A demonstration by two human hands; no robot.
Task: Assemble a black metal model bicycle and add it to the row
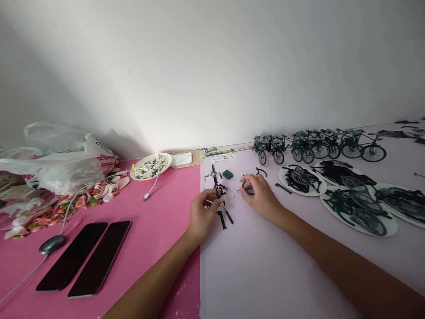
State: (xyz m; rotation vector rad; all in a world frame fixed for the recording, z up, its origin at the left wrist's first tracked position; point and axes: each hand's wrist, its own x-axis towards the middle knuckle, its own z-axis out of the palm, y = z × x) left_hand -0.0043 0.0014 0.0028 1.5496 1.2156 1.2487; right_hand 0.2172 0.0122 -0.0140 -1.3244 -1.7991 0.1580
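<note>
Pinched in my left hand (204, 210) is a dark model bicycle frame (217, 188) with grey handlebars pointing away from me. Just to the right, the fingers of my right hand (260, 195) close round a small spoked wheel (248, 188), partly hidden by them. Between the hands and a little behind sits a dark green square piece (227, 174). A thin curved black part (261, 172) lies beyond my right hand, and a flat dark strip (283, 188) is to its right. Black bar-like pieces (222, 220) show below the frame.
Finished model bicycles (320, 146) stand along the wall. Several white plates (357, 230) of bicycle parts lie at right. On the pink left side are two phones (99, 261), a mouse (52, 244), a plate (134, 176) of small pale pieces, a cable and a plastic bag (66, 164).
</note>
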